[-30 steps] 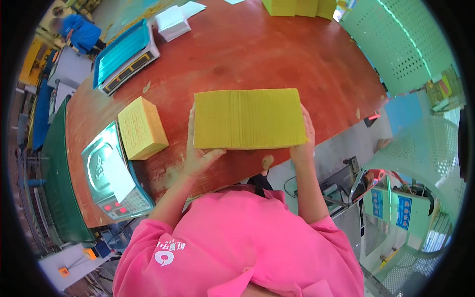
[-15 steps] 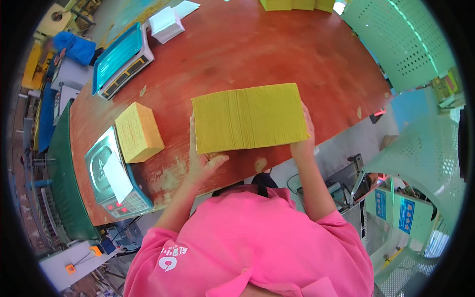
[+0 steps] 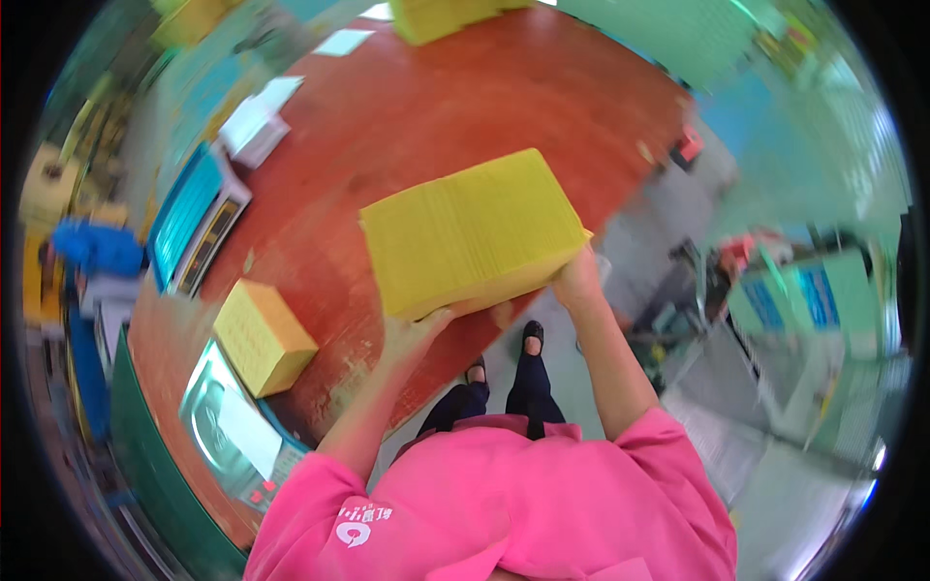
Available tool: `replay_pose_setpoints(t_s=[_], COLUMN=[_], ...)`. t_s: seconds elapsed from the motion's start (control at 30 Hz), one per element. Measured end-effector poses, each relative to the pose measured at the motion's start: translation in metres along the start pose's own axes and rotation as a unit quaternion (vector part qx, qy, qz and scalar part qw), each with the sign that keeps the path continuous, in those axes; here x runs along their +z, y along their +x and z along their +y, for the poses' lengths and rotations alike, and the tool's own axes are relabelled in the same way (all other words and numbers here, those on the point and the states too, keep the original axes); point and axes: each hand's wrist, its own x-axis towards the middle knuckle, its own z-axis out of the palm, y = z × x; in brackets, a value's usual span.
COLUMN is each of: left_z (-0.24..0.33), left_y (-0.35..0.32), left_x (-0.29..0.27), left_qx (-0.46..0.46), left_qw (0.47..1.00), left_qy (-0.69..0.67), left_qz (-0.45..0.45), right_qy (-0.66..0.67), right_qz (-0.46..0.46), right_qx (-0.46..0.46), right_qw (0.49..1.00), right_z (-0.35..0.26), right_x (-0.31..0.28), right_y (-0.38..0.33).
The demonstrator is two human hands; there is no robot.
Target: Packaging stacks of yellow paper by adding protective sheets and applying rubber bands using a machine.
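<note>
A large yellow box [image 3: 470, 228] is held up between my two hands, above the near part of the red-brown table. Its top has ridged lines across the middle, and its near side shows below. My left hand [image 3: 412, 334] grips the lower left corner with the thumb along the near side. At the lower right corner my right hand [image 3: 578, 279] holds the box, its fingers partly hidden behind it. A smaller yellow block [image 3: 263, 339] stands to the left, apart from my left hand.
A digital scale [image 3: 218, 412] with a shiny plate and a white sheet sits at the near left. Farther back are a scale with a blue tray [image 3: 184, 218], a white paper stack [image 3: 254, 131] and yellow blocks [image 3: 450, 15]. The table [image 3: 329, 184] ends at my right, by grey floor.
The view has swung, so the table appears turned and my feet show. The box, still in both hands, has tilted and its near side has come into sight.
</note>
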Motion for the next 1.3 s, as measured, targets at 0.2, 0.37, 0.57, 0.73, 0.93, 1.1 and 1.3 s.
replay_pose_setpoints(t_s=[0.2,0.37,0.57,0.73,0.93,1.1,1.3], left_z=[0.01,0.018,-0.015,-0.051,-0.069,-0.069,-0.082], left_y=[-0.057,-0.108,-0.218,-0.288,-0.306,-0.305,-0.286], left_x=[0.048,0.184,0.374,0.49,0.597,0.595,0.581], left_qx=[-0.014,-0.099,-0.152,-0.291,-0.357,-0.334,-0.313], left_qw=[0.994,0.943,0.888,0.859,0.824,0.853,0.861], left_qy=[0.05,0.005,0.021,-0.002,0.049,0.012,-0.045], left_qz=[-0.099,-0.318,-0.434,-0.422,-0.437,-0.4,-0.399], right_qy=[0.059,0.14,0.165,0.148,0.017,0.015,0.003], right_qz=[0.218,0.408,0.533,0.437,0.406,0.396,0.395], right_qx=[0.041,0.068,0.117,0.08,0.131,0.193,0.006], right_qw=[0.973,0.9,0.822,0.884,0.904,0.898,0.919], right_z=[-0.057,-0.103,-0.176,-0.223,-0.237,-0.241,-0.228], right_x=[-0.059,-0.146,-0.283,-0.425,-0.532,-0.552,-0.549], right_y=[-0.132,-0.272,-0.417,-0.5,-0.514,-0.535,-0.529])
